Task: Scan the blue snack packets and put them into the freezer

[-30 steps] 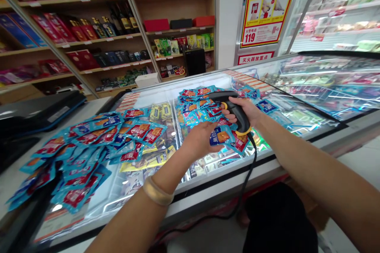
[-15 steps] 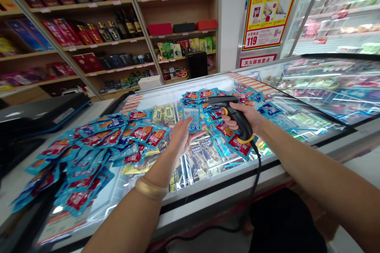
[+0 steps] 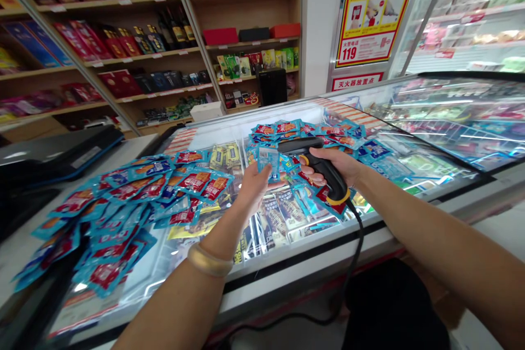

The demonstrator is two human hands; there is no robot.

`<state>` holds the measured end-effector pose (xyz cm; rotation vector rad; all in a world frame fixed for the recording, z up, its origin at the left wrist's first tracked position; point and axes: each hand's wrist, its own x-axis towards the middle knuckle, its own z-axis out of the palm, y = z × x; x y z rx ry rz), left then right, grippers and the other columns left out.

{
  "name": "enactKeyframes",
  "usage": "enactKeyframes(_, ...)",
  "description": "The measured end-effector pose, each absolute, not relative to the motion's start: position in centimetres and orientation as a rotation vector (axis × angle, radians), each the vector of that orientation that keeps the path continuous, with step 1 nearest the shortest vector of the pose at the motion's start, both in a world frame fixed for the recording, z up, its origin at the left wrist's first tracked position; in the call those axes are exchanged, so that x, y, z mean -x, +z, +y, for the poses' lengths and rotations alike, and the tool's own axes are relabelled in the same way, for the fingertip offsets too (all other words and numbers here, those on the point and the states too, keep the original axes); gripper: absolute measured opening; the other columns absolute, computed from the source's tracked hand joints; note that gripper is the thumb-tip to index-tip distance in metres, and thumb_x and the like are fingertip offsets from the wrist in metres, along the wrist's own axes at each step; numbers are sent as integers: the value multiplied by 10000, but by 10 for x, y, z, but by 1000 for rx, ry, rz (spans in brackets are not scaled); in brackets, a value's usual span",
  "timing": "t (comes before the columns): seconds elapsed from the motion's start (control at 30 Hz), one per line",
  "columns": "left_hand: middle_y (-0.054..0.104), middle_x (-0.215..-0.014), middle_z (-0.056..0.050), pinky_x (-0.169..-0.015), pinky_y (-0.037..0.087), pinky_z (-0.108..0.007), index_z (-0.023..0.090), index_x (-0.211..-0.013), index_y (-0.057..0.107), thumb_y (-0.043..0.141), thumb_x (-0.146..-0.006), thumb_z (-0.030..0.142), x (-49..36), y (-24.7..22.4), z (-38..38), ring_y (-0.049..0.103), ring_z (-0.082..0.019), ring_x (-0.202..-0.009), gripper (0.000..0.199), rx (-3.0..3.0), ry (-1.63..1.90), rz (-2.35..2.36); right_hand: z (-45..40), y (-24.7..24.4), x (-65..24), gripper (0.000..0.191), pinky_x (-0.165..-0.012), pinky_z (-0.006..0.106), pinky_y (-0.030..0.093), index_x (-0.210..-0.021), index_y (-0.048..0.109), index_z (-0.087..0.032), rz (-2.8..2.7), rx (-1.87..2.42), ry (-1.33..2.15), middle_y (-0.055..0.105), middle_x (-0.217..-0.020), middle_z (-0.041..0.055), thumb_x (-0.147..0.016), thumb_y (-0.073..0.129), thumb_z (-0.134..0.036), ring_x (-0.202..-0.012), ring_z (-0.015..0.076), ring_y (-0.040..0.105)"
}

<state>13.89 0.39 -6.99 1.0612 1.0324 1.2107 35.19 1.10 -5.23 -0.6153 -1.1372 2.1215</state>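
My left hand (image 3: 255,186) grips a small blue snack packet (image 3: 268,159), its pale printed back turned up, thumb on top. In my right hand (image 3: 334,167) is a black and yellow barcode scanner (image 3: 326,170), held by the handle. The scanner's head points left, close beside the packet. A cord (image 3: 357,240) runs down from its handle. A heap of blue and red snack packets (image 3: 127,191) lies on the freezer's glass to the left. Beyond my hands is another group of the same packets (image 3: 287,128), partly covered by the scanner.
Below the packets is a glass-topped freezer (image 3: 287,251) with wrapped goods inside. A dark flat device (image 3: 61,153) stands on the counter at left. Shelves (image 3: 164,54) of boxes and bottles line the back, beside a fire-safety poster (image 3: 375,11).
The scanner has shifted slightly left, nearer the packet. My left hand has moved the packet slightly to the right, and its fingers have drawn in under it.
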Motion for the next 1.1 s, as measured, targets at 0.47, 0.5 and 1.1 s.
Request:
enactKeyframes(0.47, 699, -1055, -122, -771, 591, -406, 169, -1071, 633, 402, -941, 543, -109, -51, 15, 691, -249, -943, 459, -1331, 1386, 1241, 10, -46, -329, 226, -414, 196, 405, -856, 565, -148, -999, 566, 2079, 522, -670, 6, -897, 552, -370, -472, 85, 431)
enactKeyframes(0.5, 692, -1061, -128, -788, 580, -407, 166, -1075, 630, 357, -953, 548, -96, -47, 18, 680, -255, -960, 486, -1461, 1412, 1337, 9, -44, -321, 228, -417, 192, 405, -850, 562, -147, -995, 559, 2093, 523, -665, 7, -903, 543, -368, -472, 84, 434)
enactKeyframes(1.1, 453, -1463, -239, -1096, 173, -704, 150, -1296, 589, 396, -911, 455, 8, -60, -9, 318, -430, -1408, 528, -2319, 509, 2572, 17, -56, -211, 255, -442, 181, 420, -822, 545, -156, -989, 536, 2330, 540, -637, 7, -917, 544, -393, -493, 84, 454)
